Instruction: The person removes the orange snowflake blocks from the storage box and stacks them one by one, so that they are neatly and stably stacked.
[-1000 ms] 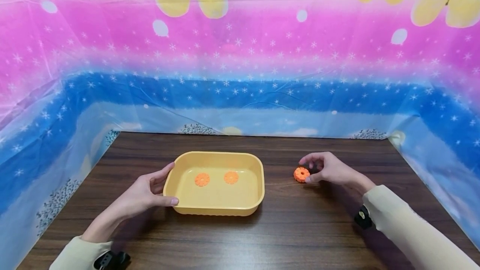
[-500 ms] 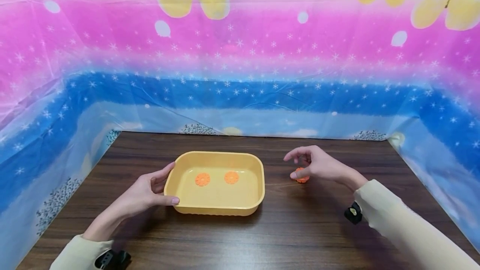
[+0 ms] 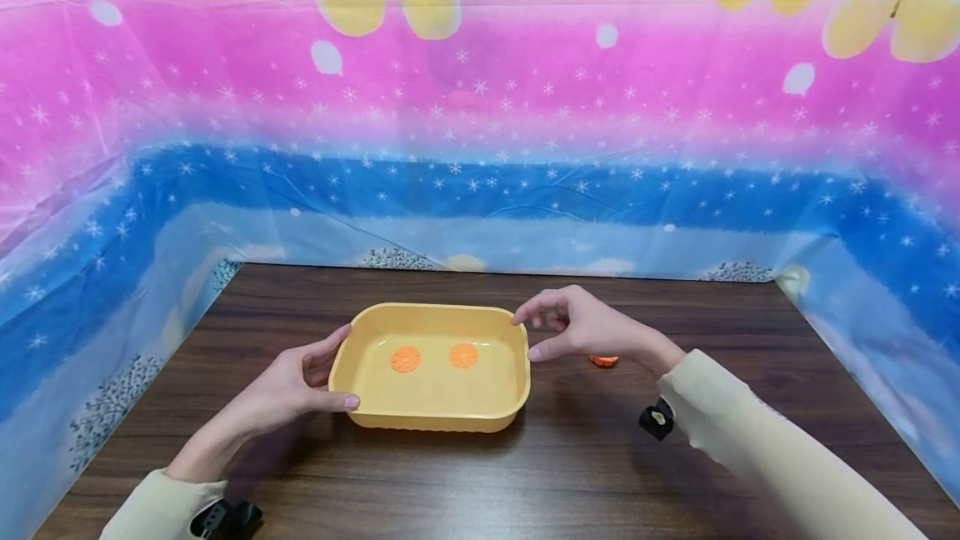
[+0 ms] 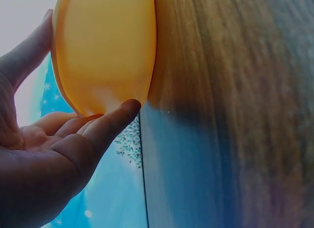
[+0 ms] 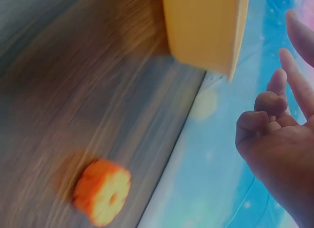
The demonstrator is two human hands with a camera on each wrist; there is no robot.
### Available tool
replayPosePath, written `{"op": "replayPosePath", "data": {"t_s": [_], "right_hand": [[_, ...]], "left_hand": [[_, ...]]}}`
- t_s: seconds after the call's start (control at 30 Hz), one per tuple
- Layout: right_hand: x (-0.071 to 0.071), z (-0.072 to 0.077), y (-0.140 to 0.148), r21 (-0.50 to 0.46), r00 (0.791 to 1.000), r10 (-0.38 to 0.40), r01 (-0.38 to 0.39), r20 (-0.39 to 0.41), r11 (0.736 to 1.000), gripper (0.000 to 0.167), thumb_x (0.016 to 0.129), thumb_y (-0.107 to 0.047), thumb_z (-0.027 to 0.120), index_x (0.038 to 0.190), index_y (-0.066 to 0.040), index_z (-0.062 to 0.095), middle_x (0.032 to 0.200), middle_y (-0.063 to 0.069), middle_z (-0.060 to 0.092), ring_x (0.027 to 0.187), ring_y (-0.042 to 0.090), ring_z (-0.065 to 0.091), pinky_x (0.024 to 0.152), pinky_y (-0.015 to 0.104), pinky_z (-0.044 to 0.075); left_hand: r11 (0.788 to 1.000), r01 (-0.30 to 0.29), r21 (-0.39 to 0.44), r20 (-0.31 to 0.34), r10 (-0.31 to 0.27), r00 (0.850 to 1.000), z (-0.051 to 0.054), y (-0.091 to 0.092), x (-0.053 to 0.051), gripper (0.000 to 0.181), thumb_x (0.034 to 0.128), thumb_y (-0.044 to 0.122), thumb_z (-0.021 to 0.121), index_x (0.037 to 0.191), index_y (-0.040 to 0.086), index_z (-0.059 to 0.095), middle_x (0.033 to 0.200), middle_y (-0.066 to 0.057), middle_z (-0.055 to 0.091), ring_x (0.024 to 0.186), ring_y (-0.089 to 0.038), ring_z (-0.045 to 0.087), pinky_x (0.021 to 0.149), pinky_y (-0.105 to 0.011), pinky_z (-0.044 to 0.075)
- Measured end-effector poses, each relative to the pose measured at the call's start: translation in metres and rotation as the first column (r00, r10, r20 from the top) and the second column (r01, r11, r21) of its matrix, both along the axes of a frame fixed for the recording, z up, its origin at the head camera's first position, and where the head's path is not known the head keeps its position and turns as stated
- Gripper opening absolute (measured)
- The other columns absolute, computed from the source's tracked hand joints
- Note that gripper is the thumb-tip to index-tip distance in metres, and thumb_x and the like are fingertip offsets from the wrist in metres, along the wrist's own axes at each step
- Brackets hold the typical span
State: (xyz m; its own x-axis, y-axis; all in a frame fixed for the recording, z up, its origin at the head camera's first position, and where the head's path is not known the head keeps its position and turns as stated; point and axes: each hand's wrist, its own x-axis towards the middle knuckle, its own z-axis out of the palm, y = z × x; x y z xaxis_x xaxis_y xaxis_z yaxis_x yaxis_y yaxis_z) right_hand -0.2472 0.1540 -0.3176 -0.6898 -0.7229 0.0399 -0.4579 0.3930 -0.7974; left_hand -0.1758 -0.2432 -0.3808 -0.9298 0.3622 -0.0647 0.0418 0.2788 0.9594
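Observation:
A yellow rectangular plastic tub (image 3: 431,421) sits on the table with two flat orange flower-shaped discs, one left (image 3: 406,359) and one right (image 3: 463,356), on its floor. My left hand (image 3: 291,386) grips the tub's left end, thumb at the near corner and fingers along the far side; in the left wrist view that hand (image 4: 64,149) spans the end wall. Beside the tub's right rim is my right hand (image 3: 581,323), fingers loosely bent and holding nothing; contact with the rim cannot be told. A thick orange scalloped piece with a centre hole (image 5: 104,192) lies behind it, mostly hidden in the head view.
The dark wood-grain table (image 3: 450,490) runs back to a hanging pink and blue patterned cloth (image 3: 480,123), which also encloses both sides. Dark straps with small devices sit at the left wrist (image 3: 225,519) and right wrist (image 3: 657,419).
My right hand has left the thick orange piece and moved left to the tub's right rim. That piece stays where it was. My left hand keeps its grip on the tub.

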Motion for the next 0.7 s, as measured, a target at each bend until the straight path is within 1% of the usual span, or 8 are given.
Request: {"op": "replayPosePath", "data": {"t_s": [0.1, 0.23, 0.3, 0.47, 0.53, 0.63, 0.7], "right_hand": [[0.002, 0.005, -0.013, -0.014, 0.999, 0.04, -0.04, -0.004, 0.999, 0.037, 0.076, -0.012, 0.077, 0.111, -0.014, 0.065, 0.086, 0.021, 0.051, 0.06, 0.035, 0.033, 0.053, 0.023, 0.03], [0.0, 0.004, -0.026, -0.016, 0.997, 0.076, -0.076, -0.011, 0.997, 0.036, 0.077, -0.013, 0.077, 0.111, -0.015, 0.065, 0.084, 0.018, 0.05, 0.057, 0.035, 0.032, 0.051, 0.024, 0.031], [-0.005, -0.003, -0.031, -0.011, 0.996, 0.084, -0.085, -0.012, 0.996, 0.036, 0.077, -0.014, 0.076, 0.111, -0.016, 0.065, 0.084, 0.014, 0.05, 0.056, 0.033, 0.031, 0.051, 0.025, 0.031], [-0.02, -0.022, -0.044, 0.012, 0.995, 0.097, -0.096, -0.028, 0.995, 0.037, 0.077, -0.021, 0.077, 0.112, -0.025, 0.065, 0.087, 0.01, 0.052, 0.058, 0.027, 0.032, 0.054, 0.027, 0.031], [-0.024, -0.026, -0.049, 0.012, 0.994, 0.106, -0.105, -0.028, 0.994, 0.038, 0.076, -0.023, 0.078, 0.111, -0.027, 0.065, 0.086, 0.008, 0.051, 0.059, 0.025, 0.033, 0.055, 0.027, 0.032], [-0.028, -0.03, -0.058, 0.009, 0.992, 0.126, -0.126, -0.013, 0.992, 0.038, 0.075, -0.023, 0.079, 0.11, -0.026, 0.066, 0.083, 0.007, 0.05, 0.061, 0.022, 0.037, 0.055, 0.025, 0.034], [-0.03, -0.033, -0.065, 0.005, 0.989, 0.145, -0.145, -0.004, 0.989, 0.038, 0.074, -0.023, 0.079, 0.11, -0.023, 0.066, 0.081, 0.009, 0.049, 0.061, 0.021, 0.038, 0.055, 0.025, 0.034]], "left_hand": [[1.0, 0.007, 0.014, 0.0, -0.007, 1.0, -0.001, -0.001, -0.001, 0.096, 0.0742, 0.009, 0.078, 0.149, 0.012, 0.018, 0.147, -0.02, 0.025, 0.12, -0.037, 0.044, 0.081, -0.031, 0.051], [1.0, 0.007, 0.012, 0.001, -0.007, 1.0, -0.002, -0.001, -0.001, 0.096, 0.0742, 0.009, 0.078, 0.149, 0.012, 0.018, 0.147, -0.02, 0.024, 0.119, -0.037, 0.045, 0.08, -0.031, 0.051], [1.0, 0.005, 0.008, 0.002, -0.005, 1.0, -0.002, -0.002, -0.001, 0.095, 0.0742, 0.01, 0.078, 0.149, 0.012, 0.018, 0.148, -0.02, 0.024, 0.119, -0.037, 0.045, 0.08, -0.032, 0.051], [1.0, 0.011, 0.0, -0.006, -0.011, 1.0, -0.001, -0.002, -0.001, 0.096, 0.074, 0.011, 0.078, 0.148, 0.012, 0.018, 0.149, -0.018, 0.021, 0.121, -0.037, 0.043, 0.081, -0.032, 0.051], [1.0, 0.013, -0.002, -0.008, -0.013, 1.0, -0.001, -0.002, -0.001, 0.095, 0.074, 0.012, 0.078, 0.148, 0.011, 0.019, 0.149, -0.018, 0.02, 0.122, -0.037, 0.041, 0.082, -0.032, 0.05], [1.0, 0.01, -0.011, -0.01, -0.01, 1.0, -0.001, -0.002, -0.001, 0.095, 0.0741, 0.012, 0.078, 0.148, 0.012, 0.019, 0.149, -0.017, 0.021, 0.122, -0.037, 0.041, 0.083, -0.031, 0.05], [1.0, 0.005, -0.009, -0.006, -0.005, 1.0, -0.001, -0.002, -0.002, 0.095, 0.074, 0.011, 0.078, 0.148, 0.013, 0.019, 0.149, -0.018, 0.022, 0.122, -0.036, 0.042, 0.082, -0.031, 0.05]]}}
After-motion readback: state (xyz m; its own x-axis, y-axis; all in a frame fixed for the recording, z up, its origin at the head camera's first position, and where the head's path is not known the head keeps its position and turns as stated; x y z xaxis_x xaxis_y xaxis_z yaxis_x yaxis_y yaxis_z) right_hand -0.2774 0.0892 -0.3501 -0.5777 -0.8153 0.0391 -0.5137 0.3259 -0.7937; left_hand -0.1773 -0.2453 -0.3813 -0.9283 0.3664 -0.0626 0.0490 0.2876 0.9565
